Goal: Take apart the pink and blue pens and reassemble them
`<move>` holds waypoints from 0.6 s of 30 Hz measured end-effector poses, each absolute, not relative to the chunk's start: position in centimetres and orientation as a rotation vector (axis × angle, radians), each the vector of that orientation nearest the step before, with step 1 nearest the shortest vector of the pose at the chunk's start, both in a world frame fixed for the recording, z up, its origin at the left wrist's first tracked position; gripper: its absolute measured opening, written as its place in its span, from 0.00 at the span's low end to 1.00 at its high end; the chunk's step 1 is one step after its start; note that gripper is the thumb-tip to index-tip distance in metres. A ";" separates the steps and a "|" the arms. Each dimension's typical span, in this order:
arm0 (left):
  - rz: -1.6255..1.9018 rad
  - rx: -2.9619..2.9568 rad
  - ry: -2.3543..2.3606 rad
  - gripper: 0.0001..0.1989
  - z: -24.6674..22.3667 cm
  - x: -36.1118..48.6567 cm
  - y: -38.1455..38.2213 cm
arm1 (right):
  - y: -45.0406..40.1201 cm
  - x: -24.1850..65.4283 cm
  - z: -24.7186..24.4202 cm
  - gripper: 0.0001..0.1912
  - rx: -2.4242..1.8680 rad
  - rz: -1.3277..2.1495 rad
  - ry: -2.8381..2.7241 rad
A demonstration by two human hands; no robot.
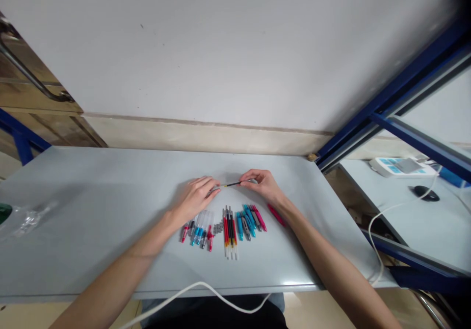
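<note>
A thin pen refill (232,184) with a dark ink section is stretched between my two hands, above the table's middle. My left hand (198,194) is closed on its paler end, and my right hand (263,184) pinches the dark end between thumb and fingers. Below my left hand lie several clear pen barrels (200,233) with red, blue and dark tips, partly hidden by the hand. Beside them is a small heap of grey springs (218,228). Several red and black refills (230,233) lie in a row, then several turquoise, grey and pink pen parts (251,221).
One pink pen part (276,215) lies by my right forearm. Crumpled clear plastic (33,218) rests at the table's (91,211) left. A white cable (200,284) hangs across the front edge. Blue metal framing (368,98) rises at the right, and a wall (206,49) stands behind.
</note>
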State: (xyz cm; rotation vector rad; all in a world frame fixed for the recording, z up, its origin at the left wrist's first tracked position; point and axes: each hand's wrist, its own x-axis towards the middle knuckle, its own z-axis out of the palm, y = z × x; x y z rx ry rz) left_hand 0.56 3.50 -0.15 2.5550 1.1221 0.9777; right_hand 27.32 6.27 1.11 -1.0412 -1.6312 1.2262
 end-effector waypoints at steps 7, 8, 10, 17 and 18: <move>1.051 2.622 1.057 0.08 0.0 1.9 2.5 | 3.5 25.2 2.3 0.04 -1.025 0.924 -1.798; 1.055 2.651 1.064 0.08 0.1 2.0 2.3 | 3.1 24.8 2.3 0.04 -1.035 0.904 -1.808; 1.054 2.681 1.084 0.09 0.4 2.0 1.9 | 2.3 24.0 2.1 0.04 -1.069 0.885 -1.802; 1.031 2.794 1.037 0.11 1.3 1.8 1.3 | 1.4 23.1 2.5 0.08 -1.135 1.076 -1.651; 1.036 2.809 1.028 0.11 1.3 1.8 1.2 | 1.2 23.0 2.6 0.08 -1.131 1.099 -1.642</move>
